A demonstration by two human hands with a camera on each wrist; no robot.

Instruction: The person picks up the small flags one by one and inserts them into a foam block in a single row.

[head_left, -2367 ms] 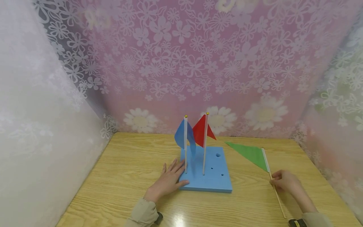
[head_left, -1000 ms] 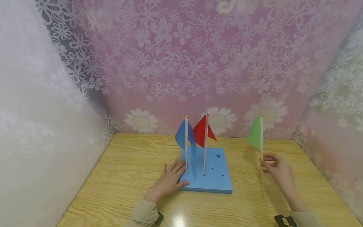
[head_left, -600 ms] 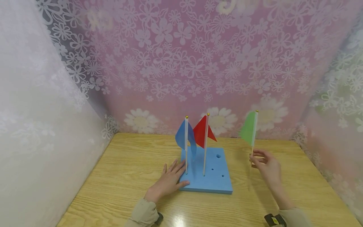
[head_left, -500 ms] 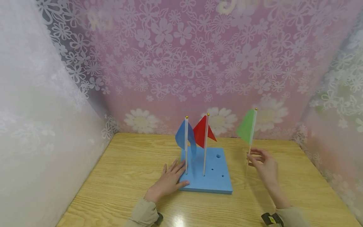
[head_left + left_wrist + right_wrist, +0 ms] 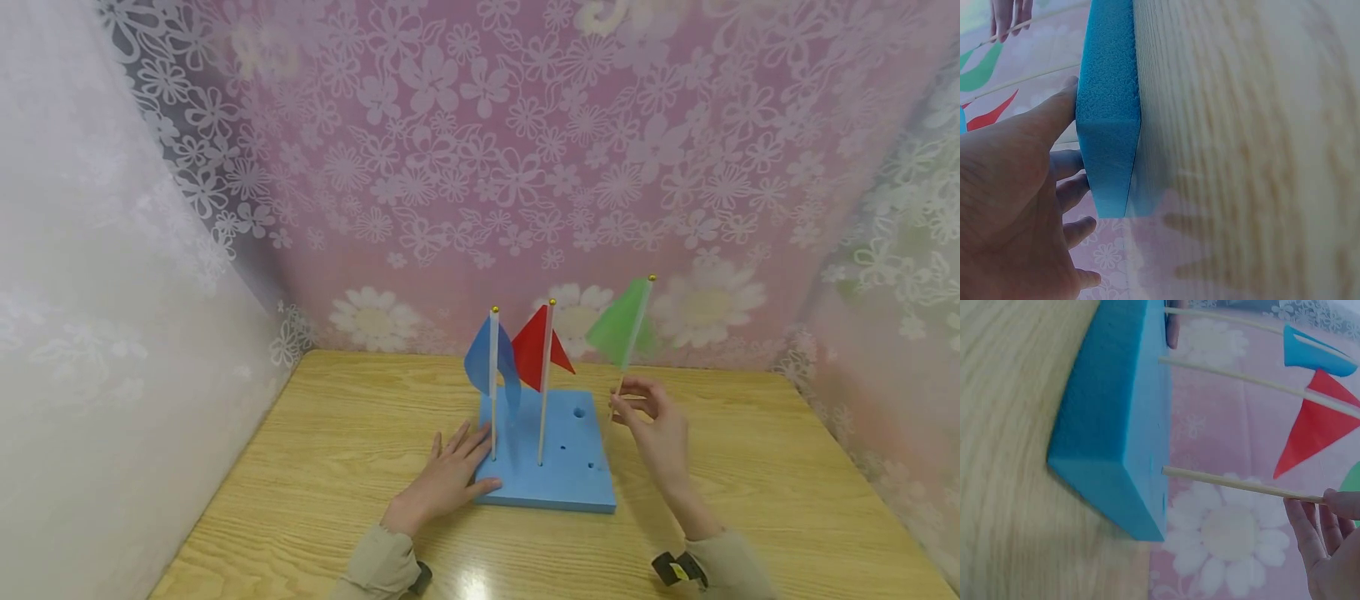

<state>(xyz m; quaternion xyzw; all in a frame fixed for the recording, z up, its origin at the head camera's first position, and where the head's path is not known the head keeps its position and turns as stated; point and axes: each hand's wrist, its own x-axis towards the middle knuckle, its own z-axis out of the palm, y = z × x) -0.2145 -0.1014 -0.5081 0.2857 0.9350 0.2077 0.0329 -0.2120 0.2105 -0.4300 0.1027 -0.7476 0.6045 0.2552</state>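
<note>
My left hand (image 5: 442,479) rests with spread fingers on the left edge of a blue foam board (image 5: 566,487). Near that hand a blue flag (image 5: 480,358) stands upright in the board. To its right stands a red flag (image 5: 531,350), its stick also set in a hole. My right hand (image 5: 660,425) pinches the wooden stick of a green flag (image 5: 618,325) between thumb and fingertips, over the board's right edge. This flag leans, top to the right. In the right wrist view, the lower end of its stick (image 5: 1222,481) is right at the board's top face.
Small holes show in the board's right half, with a larger hole (image 5: 579,412) near its back right corner. A wooden table (image 5: 360,417) lies underneath. Flower-patterned cloth (image 5: 450,167) hangs behind and along both sides.
My right hand has lifted the green flag off the table, turned it upright and carried it left to the board. The left hand and the other two flags have stayed put.
</note>
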